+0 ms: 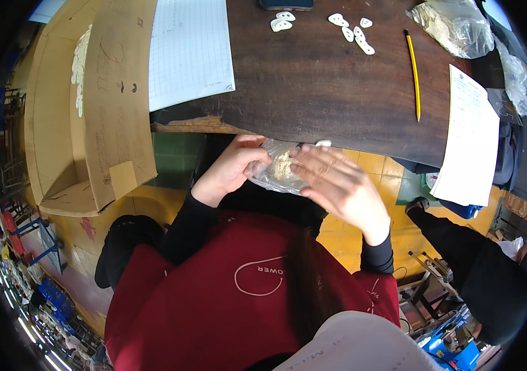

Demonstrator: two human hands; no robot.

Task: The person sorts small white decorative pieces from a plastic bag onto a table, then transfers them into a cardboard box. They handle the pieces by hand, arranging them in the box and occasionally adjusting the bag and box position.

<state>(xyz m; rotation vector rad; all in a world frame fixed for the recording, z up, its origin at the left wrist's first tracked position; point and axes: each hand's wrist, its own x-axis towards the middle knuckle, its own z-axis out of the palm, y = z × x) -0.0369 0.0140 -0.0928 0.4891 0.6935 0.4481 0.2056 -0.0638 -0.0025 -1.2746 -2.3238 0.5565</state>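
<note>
In front of my body, just below the table's near edge, a clear plastic bag (pixel 268 180) holds a pile of small cream-coloured pieces (pixel 283 166). My left hand (pixel 237 162) pinches the bag's left side between thumb and fingers. Over the bag's right part, my right hand (pixel 341 185) is stretched out, fingers fairly flat and slightly blurred, partly covering the contents. Whether its fingertips touch the pieces I cannot tell. Right at the table edge, beyond my right fingers, rests a small white piece (pixel 323 143).
The dark wooden table (pixel 313 93) bears several white flat pieces with holes (pixel 357 36), a yellow pencil (pixel 414 77), gridded paper (pixel 189 55), a written sheet (pixel 467 136) and another filled plastic bag (pixel 455 28). A cardboard box (pixel 118 111) stands left. Another person's dark-clothed leg (pixel 455 238) is at right.
</note>
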